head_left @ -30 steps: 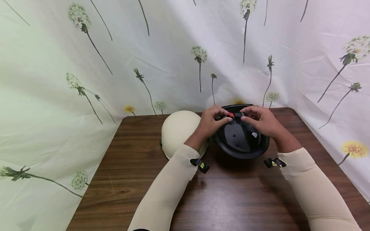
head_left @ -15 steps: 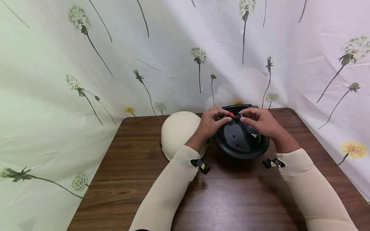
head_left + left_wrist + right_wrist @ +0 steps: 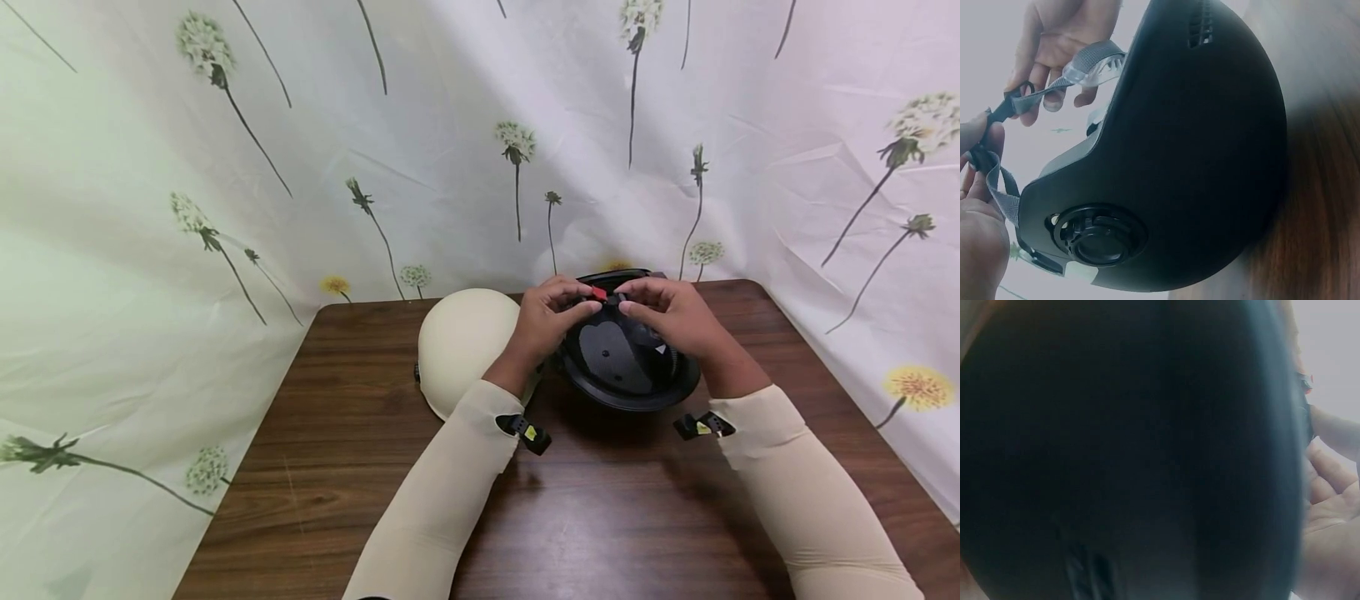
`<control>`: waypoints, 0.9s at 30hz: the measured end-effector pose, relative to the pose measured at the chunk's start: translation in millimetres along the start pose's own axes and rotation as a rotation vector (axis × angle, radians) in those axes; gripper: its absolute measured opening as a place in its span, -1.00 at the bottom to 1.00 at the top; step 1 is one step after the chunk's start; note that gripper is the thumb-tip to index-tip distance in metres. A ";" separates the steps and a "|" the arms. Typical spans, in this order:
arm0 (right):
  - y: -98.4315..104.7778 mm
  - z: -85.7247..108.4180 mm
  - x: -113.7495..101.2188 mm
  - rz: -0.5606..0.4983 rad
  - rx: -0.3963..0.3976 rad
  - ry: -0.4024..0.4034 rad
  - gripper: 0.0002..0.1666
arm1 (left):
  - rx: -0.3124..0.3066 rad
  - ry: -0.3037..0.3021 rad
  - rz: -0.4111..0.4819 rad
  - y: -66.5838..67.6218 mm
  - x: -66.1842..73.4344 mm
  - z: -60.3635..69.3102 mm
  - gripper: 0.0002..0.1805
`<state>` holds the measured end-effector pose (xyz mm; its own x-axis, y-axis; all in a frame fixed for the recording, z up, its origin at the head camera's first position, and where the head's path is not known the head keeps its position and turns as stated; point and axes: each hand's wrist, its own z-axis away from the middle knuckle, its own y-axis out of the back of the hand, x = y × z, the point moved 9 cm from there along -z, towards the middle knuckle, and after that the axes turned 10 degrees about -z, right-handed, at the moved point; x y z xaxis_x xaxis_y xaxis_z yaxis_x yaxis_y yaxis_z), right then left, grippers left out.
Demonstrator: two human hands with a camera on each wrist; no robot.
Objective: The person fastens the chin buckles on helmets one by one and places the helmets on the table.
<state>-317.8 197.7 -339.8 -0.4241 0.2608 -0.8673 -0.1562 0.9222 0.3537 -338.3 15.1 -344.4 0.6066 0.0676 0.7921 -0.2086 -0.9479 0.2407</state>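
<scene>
A black helmet (image 3: 626, 392) lies with its hollow side up, tilted, at the back right of the table. Over its opening, my left hand (image 3: 542, 321) pinches the red half of the chin-strap buckle (image 3: 598, 294) between thumb and fingers. Close beside it, my right hand (image 3: 671, 312) pinches the black buckle half (image 3: 614, 299). In the left wrist view, grey straps (image 3: 1004, 203) run from the helmet to the buckle parts, which meet or nearly meet; whether they are locked cannot be told. The helmet shell (image 3: 1135, 444) hides most of the right wrist view.
A cream helmet (image 3: 468, 350) sits dome up just left of the black one, partly behind my left forearm. The wood-grain table (image 3: 555, 517) reaches back to a flower-printed sheet (image 3: 450, 167). A round knob (image 3: 1100, 240) projects from the black helmet's side.
My right hand has moved slightly left with the black buckle half, narrowing the gap to the red one. My left hand has hardly moved.
</scene>
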 end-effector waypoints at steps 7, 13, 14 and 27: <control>-5.7 -0.8 3.6 -0.037 -0.003 -0.019 -0.67 | 0.008 0.024 0.012 -3.7 -2.3 2.8 -0.79; -8.4 -1.6 4.9 -0.054 0.001 -0.028 -0.67 | 0.012 0.016 0.018 -4.9 -4.9 3.7 -0.80; -9.1 -1.7 4.5 -0.053 0.001 -0.026 -0.67 | 0.013 0.016 0.015 -4.9 -5.4 3.7 -0.80; -10.8 -2.0 7.2 -0.038 0.004 -0.031 -0.63 | 0.027 0.105 -0.152 -3.1 -8.2 2.8 -0.71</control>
<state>-320.9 189.0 -349.1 -0.3904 0.2341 -0.8904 -0.1678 0.9328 0.3188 -340.4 16.7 -353.2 0.5461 0.2417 0.8021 -0.0986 -0.9323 0.3481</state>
